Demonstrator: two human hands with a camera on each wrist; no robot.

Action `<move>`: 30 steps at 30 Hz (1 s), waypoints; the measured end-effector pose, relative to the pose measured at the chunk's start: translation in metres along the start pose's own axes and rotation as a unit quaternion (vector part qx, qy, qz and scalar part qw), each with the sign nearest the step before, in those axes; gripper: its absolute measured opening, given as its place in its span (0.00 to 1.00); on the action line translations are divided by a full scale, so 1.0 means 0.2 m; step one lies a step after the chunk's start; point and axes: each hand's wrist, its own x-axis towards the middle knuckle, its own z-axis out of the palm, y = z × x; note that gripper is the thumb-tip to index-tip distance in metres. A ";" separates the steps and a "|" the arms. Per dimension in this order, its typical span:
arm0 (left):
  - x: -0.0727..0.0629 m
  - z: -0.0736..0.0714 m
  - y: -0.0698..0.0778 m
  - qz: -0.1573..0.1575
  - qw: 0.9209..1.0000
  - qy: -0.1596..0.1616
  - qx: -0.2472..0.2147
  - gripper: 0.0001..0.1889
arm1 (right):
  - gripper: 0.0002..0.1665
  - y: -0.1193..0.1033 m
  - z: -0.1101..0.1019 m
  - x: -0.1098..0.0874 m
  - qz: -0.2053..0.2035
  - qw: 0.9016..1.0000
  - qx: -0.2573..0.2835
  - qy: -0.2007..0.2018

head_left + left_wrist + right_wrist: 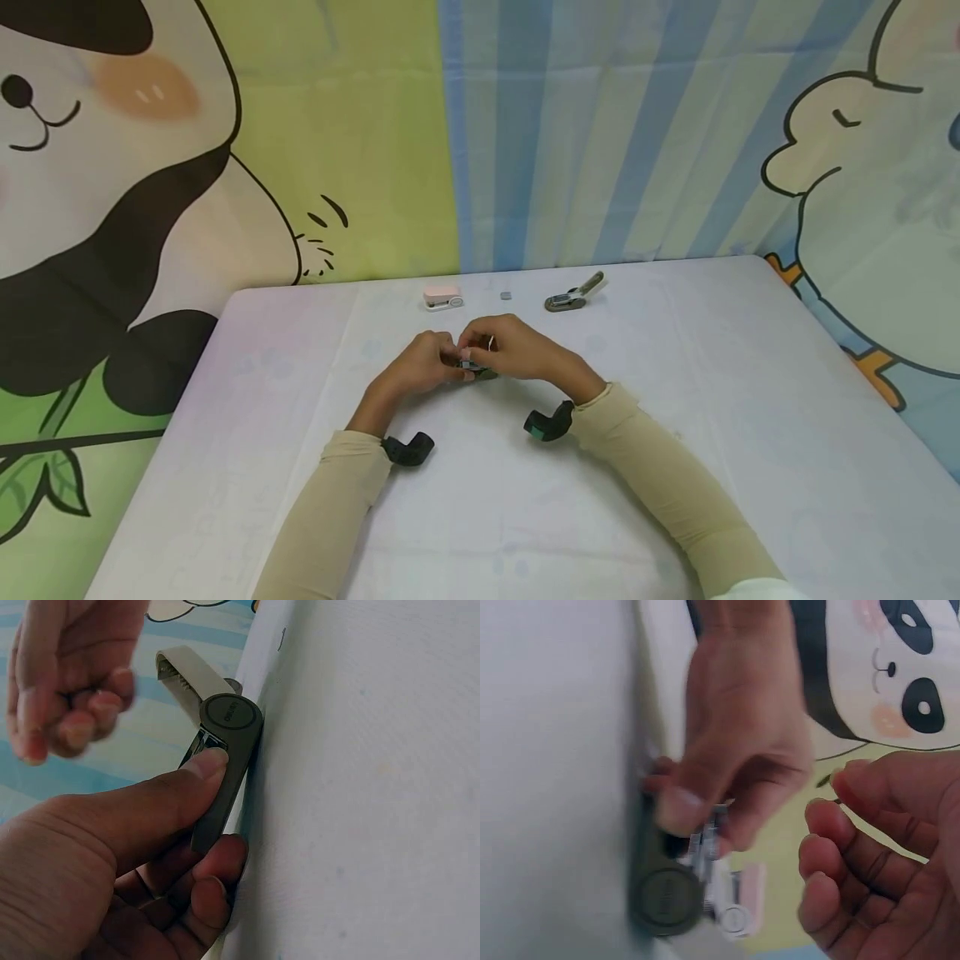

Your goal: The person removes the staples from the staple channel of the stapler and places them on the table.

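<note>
My left hand [424, 362] grips a dark grey-green stapler [231, 750] by its base. The thumb presses on top near the metal staple channel, and the other fingers curl underneath. In the left wrist view the stapler's pale top arm [187, 671] is swung up from the base. Close beside it is my right hand [517, 346], its fingers loosely bent with nothing visible between them in the right wrist view. The left hand hides part of the stapler [666, 901] there.
At the back of the white-covered table [225, 500] stand a pink and white stapler [442, 298], a small grey block [506, 295] that looks like staples, and another grey-green stapler [566, 301] with its arm raised. A patterned cloth [375, 167] hangs behind.
</note>
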 end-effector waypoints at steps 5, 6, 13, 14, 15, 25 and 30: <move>-0.01 0.00 0.00 -0.009 1.000 -0.005 -0.009 0.06 | 0.03 0.04 0.06 0.01 0.031 0.999 -0.010 -0.027; -0.01 0.00 0.00 -0.011 1.000 -0.006 -0.012 0.07 | 0.03 0.05 0.06 0.01 0.039 0.999 -0.021 -0.029; -0.01 0.00 0.02 -0.023 1.000 -0.001 -0.012 0.10 | 0.05 0.05 0.06 0.03 0.084 0.989 -0.108 -0.047; -0.01 0.00 0.02 -0.022 1.000 -0.002 -0.007 0.10 | 0.05 0.05 0.07 0.04 0.089 0.988 -0.114 -0.051; -0.01 0.00 0.03 -0.022 1.000 -0.002 -0.003 0.10 | 0.06 0.05 0.07 0.04 0.092 0.987 -0.117 -0.053; -0.01 0.00 0.05 -0.025 1.000 -0.005 0.004 0.09 | 0.04 0.03 0.11 0.04 0.109 0.985 -0.129 -0.044; -0.01 0.00 0.05 -0.021 1.000 -0.005 0.005 0.09 | 0.04 0.03 0.11 0.03 0.115 0.986 -0.119 -0.025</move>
